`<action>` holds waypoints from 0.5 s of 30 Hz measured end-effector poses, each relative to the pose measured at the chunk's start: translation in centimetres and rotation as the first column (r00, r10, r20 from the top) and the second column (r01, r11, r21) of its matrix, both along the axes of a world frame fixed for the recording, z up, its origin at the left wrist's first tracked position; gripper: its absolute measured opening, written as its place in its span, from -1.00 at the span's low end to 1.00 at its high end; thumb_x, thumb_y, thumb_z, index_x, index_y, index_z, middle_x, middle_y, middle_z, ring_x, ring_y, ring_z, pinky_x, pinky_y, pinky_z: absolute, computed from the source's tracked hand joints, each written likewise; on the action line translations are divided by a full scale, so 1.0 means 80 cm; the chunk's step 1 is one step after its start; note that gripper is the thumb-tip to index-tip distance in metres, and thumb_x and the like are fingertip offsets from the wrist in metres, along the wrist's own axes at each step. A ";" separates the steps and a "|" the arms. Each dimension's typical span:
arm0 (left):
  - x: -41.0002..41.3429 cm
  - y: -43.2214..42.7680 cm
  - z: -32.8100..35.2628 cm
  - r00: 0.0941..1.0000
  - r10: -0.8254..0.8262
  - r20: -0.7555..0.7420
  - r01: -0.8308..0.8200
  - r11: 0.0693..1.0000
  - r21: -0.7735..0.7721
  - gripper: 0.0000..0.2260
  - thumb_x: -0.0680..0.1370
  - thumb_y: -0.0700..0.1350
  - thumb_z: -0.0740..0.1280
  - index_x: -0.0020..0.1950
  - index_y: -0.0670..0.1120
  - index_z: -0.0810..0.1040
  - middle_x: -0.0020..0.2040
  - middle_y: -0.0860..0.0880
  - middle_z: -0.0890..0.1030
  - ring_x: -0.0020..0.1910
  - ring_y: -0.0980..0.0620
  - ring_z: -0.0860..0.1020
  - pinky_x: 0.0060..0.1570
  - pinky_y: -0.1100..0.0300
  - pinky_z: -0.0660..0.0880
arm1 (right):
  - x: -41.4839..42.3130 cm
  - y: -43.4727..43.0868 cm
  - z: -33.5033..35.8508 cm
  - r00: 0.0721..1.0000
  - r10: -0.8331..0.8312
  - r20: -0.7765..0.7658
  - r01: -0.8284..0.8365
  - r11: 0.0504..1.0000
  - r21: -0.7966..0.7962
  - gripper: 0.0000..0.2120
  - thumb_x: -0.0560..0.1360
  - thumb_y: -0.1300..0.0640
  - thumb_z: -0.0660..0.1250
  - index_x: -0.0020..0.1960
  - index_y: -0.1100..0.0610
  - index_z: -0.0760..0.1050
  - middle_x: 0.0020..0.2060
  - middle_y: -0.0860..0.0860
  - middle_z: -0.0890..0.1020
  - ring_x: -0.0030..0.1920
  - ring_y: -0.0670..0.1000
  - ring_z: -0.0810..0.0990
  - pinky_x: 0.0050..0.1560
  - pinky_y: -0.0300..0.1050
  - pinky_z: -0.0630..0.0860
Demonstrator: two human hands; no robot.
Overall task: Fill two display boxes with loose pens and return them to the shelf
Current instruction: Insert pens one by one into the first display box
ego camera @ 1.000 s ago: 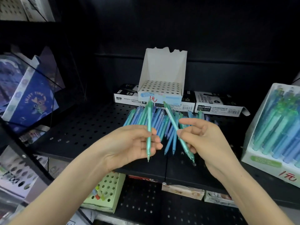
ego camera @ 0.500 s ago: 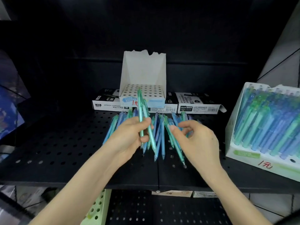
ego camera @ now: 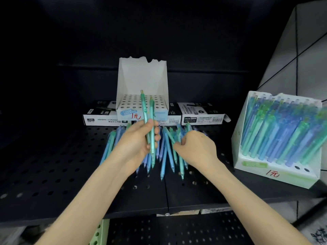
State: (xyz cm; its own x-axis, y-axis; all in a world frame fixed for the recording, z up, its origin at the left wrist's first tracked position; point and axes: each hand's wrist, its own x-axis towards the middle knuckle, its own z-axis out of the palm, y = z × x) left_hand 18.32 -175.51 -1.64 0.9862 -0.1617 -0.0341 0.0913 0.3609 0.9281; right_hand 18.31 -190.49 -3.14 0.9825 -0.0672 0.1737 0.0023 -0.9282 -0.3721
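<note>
The black perforated shelf (ego camera: 44,174) runs dark and bare on my left, under a black back panel that fades into shadow. Flat marker boxes (ego camera: 104,119) lie along the back, and the empty display box (ego camera: 141,78) stands on them with its white flap up and its grid of holes unfilled. My left hand (ego camera: 136,144) grips two green pens (ego camera: 147,121) upright in front of that box, their points downward. Beneath and beside it the loose pens (ego camera: 166,156) fan out on the shelf. My right hand (ego camera: 196,149) reaches into them with its fingers curled, pinching at the pile; which pen it has I cannot tell, since my knuckles cover it. The full display box (ego camera: 276,175) stands near the shelf's right end, its pens blurred. A pale tiled wall (ego camera: 309,59) rises behind it. Below, a green perforated piece (ego camera: 97,234) is cut off by the edge.
</note>
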 end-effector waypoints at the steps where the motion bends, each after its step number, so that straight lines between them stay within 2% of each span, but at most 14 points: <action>1: 0.001 -0.001 0.000 1.000 -0.005 -0.004 0.005 1.000 -0.002 -0.87 0.62 -0.15 0.16 -0.05 -0.17 0.44 -0.37 0.01 0.46 -0.44 0.12 0.43 -0.55 0.35 0.27 | 0.000 -0.002 0.000 1.000 0.005 0.010 -0.005 0.999 0.044 -0.60 0.47 0.07 0.24 -0.49 0.15 0.23 -0.57 0.01 0.24 -0.54 0.00 0.21 -0.47 -0.16 0.25; 3: 0.001 -0.002 0.001 1.000 -0.015 -0.004 0.015 1.000 0.009 -0.87 0.61 -0.15 0.17 -0.06 -0.16 0.46 -0.37 0.01 0.47 -0.43 0.12 0.43 -0.51 0.33 0.27 | -0.004 -0.010 0.005 0.998 0.018 0.056 -0.028 0.980 0.199 -0.61 0.49 0.08 0.27 -0.42 0.29 0.39 -0.55 0.10 0.31 -0.51 0.03 0.27 -0.44 -0.14 0.38; 5: 0.000 -0.006 0.003 1.000 -0.027 0.010 0.027 0.999 0.027 -0.87 0.60 -0.15 0.19 -0.08 -0.16 0.47 -0.37 0.01 0.47 -0.42 0.11 0.43 -0.49 0.32 0.31 | -0.018 -0.021 0.015 0.991 0.024 0.129 -0.070 0.928 0.367 -0.64 0.51 0.07 0.29 -0.27 0.37 0.50 -0.48 0.22 0.41 -0.46 0.09 0.34 -0.39 -0.25 0.41; 7: -0.001 -0.014 0.007 0.998 -0.048 0.030 0.046 0.998 0.040 -0.86 0.60 -0.15 0.20 -0.09 -0.16 0.48 -0.37 0.01 0.46 -0.42 0.11 0.43 -0.47 0.32 0.34 | -0.036 -0.037 0.027 0.977 0.020 0.214 -0.125 0.862 0.491 -0.70 0.52 0.06 0.29 -0.22 0.29 0.55 -0.39 0.24 0.55 -0.43 0.12 0.46 -0.29 -0.14 0.50; 8: -0.001 -0.019 0.009 0.997 -0.061 0.040 0.059 0.997 0.045 -0.86 0.59 -0.14 0.20 -0.09 -0.16 0.49 -0.36 0.00 0.46 -0.41 0.10 0.43 -0.44 0.30 0.34 | -0.048 -0.047 0.033 0.968 0.004 0.250 -0.142 0.832 0.537 -0.75 0.53 0.06 0.29 -0.20 0.22 0.56 -0.38 0.19 0.58 -0.45 0.04 0.50 -0.29 -0.07 0.52; 10: -0.002 -0.034 0.013 0.994 -0.092 0.066 0.089 0.994 0.058 -0.86 0.59 -0.14 0.20 -0.09 -0.16 0.50 -0.36 0.01 0.47 -0.39 0.10 0.43 -0.38 0.26 0.34 | -0.072 -0.071 0.043 0.943 -0.063 0.326 -0.166 0.759 0.629 -0.83 0.54 0.11 0.27 -0.16 0.16 0.54 -0.39 0.12 0.58 -0.51 -0.13 0.49 -0.41 -0.21 0.50; 12: -0.002 -0.053 0.018 0.987 -0.128 0.096 0.121 0.990 0.077 -0.86 0.59 -0.12 0.21 -0.08 -0.15 0.51 -0.35 0.01 0.48 -0.37 0.10 0.44 -0.37 0.27 0.37 | -0.097 -0.100 0.051 0.883 -0.184 0.431 -0.179 0.718 0.673 -0.86 0.55 0.17 0.25 -0.14 0.18 0.52 -0.38 0.12 0.57 -0.50 -0.15 0.49 -0.43 -0.36 0.44; 15: -0.002 -0.085 0.025 0.972 -0.187 0.141 0.177 0.981 0.080 -0.86 0.58 -0.10 0.22 -0.07 -0.12 0.52 -0.32 0.02 0.48 -0.35 0.12 0.46 -0.39 0.29 0.36 | -0.119 -0.152 0.051 0.691 -0.373 0.619 -0.103 0.797 0.595 -0.97 0.57 0.16 0.24 -0.04 0.10 0.44 -0.29 0.04 0.58 -0.39 -0.11 0.57 -0.37 -0.39 0.48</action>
